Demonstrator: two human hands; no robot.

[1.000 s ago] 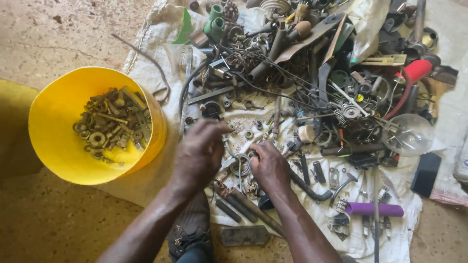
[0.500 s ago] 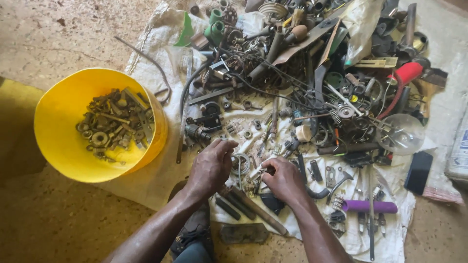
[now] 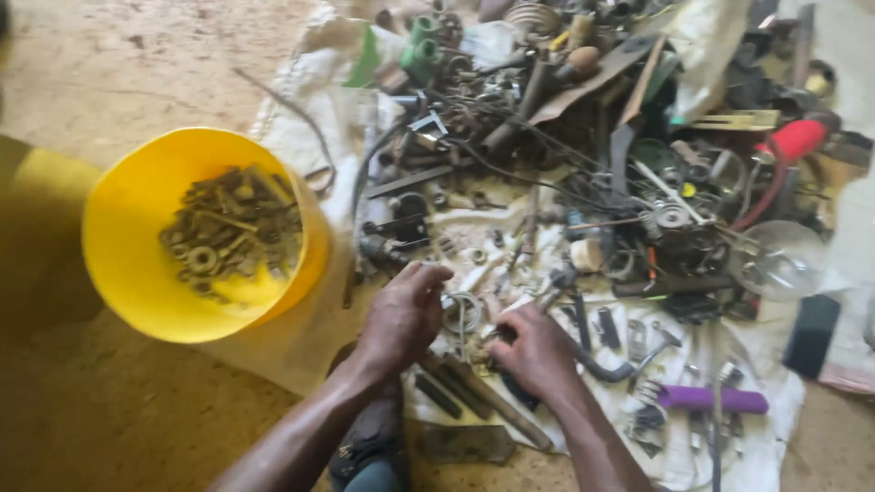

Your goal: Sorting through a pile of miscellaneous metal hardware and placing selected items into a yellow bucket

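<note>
My left hand (image 3: 403, 314) rests palm down on a white cloth (image 3: 693, 456) strewn with small metal parts, its fingers curled next to a metal ring (image 3: 463, 312). My right hand (image 3: 536, 351) lies just right of that ring, fingers bent over small pieces near a thin metal rod; whether it grips one is hidden. Left of both hands a yellow plastic bucket (image 3: 128, 273) lies tilted, holding several rusty bolts and nuts (image 3: 232, 232).
A dense heap of scrap metal, springs and tools (image 3: 583, 137) covers the far cloth. A purple-handled tool (image 3: 711, 398), a red handle (image 3: 795, 141), a clear round lens (image 3: 777, 260) and green pipe fittings (image 3: 419, 46) lie around. Dark rods (image 3: 474, 392) sit by my wrists. Dirt floor surrounds everything.
Both hands have drifted down and right across the cloth and closer together around the metal ring. The view has shifted, so the bucket appears further right.
</note>
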